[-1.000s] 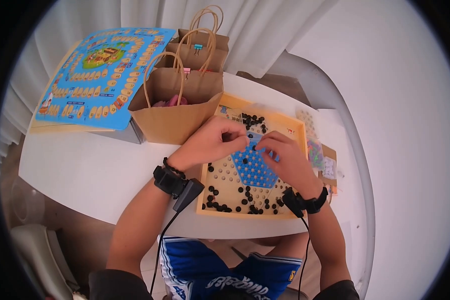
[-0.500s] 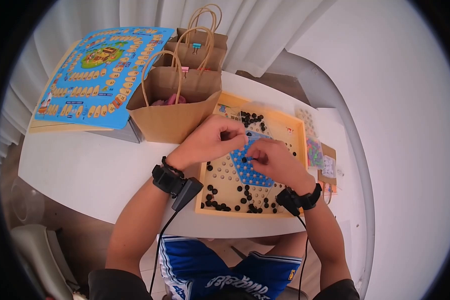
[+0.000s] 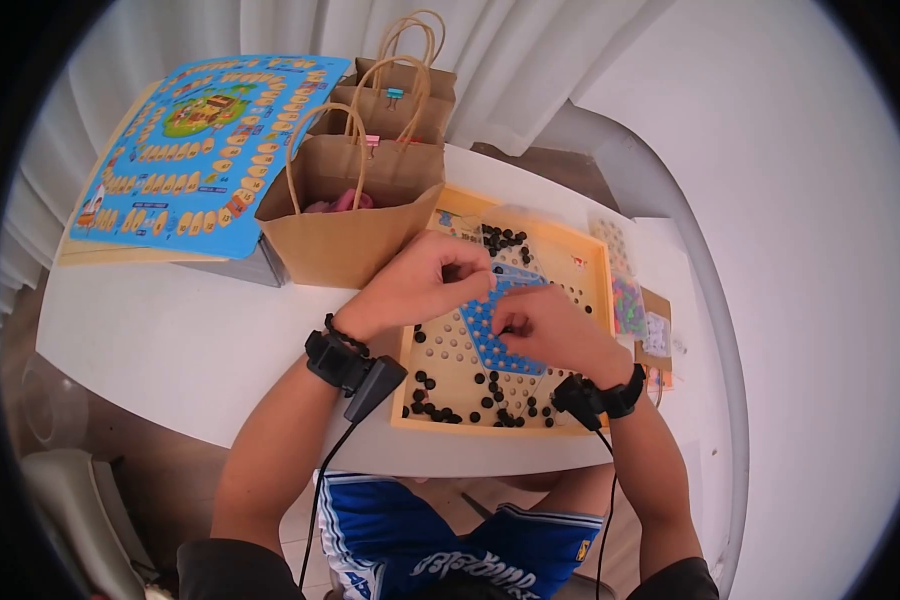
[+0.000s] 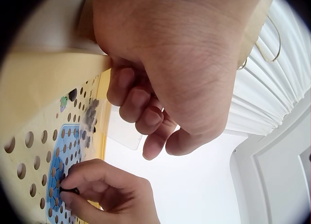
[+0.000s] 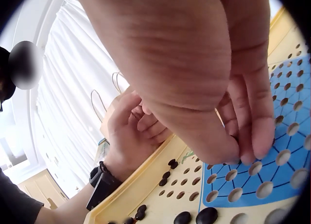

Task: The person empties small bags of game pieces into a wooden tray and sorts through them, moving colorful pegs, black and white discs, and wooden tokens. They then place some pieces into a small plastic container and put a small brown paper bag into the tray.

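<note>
A wooden board in a raised yellow frame (image 3: 500, 430) has rows of round holes and a blue hexagon (image 3: 476, 330) at its middle. My right hand (image 3: 555, 325) is low over this hexagon. Its thumb and fingertips pinch a small round black game piece (image 4: 70, 190) close to the holes. To the left hovers my left hand (image 3: 425, 285), above the board's left side, fingers loosely curled, with nothing visible in them. Black pieces (image 3: 505, 240) cluster in the far corner of the star. Several more black pieces (image 3: 435, 412) lie scattered along the near side.
Brown paper bags (image 3: 355, 240) with twisted handles stand just left of the board. Behind them lies a blue printed game sheet (image 3: 205, 185). Small bags of coloured bits (image 3: 630, 305) and white bits (image 3: 659, 335) lie at the right, near the table edge.
My right hand has moved left and toward me across the hexagon. It now pinches a black piece; the one seen at mid-hexagon no longer shows there. My left hand has stayed in place.
</note>
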The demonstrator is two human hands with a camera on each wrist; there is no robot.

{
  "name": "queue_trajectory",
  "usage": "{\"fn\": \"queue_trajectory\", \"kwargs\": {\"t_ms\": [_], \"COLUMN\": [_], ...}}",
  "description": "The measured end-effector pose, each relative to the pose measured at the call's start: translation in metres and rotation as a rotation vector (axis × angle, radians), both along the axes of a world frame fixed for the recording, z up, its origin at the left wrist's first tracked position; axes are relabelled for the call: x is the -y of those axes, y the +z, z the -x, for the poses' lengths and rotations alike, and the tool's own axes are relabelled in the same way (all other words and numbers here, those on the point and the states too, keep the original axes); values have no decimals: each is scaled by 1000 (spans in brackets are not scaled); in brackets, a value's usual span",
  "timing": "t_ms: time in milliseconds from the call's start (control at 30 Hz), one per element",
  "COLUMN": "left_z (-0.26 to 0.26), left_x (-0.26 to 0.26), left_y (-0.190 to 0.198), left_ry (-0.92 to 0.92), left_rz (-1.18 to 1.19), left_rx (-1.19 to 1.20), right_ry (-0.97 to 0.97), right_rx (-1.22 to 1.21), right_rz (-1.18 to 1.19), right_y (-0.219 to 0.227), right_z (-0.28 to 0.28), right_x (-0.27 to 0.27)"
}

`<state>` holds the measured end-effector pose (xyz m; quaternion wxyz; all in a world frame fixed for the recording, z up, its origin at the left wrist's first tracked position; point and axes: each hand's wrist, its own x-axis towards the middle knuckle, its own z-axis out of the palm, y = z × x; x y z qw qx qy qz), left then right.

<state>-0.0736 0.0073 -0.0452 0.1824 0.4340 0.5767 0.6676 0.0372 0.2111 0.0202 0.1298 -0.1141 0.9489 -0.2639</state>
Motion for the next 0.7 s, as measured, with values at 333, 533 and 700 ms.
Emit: {"fn": "queue_trajectory", "kwargs": {"t_ms": [333,533,700], "left_z": [-2,-1,-2], "left_x": [2,3,4], "left_y": [6,4,8], "left_ry": [-29,-10,-10], "left_rz": [10,40,46], "left_rx": [57,31,22], "right_ry": [-67,103,118], "right_rx": [-502,105,73], "right_rz": [-47,-13,-19], "right_y": [13,18,0], "right_z": [13,-30,-44], "right_x": [-15,19,23]}}
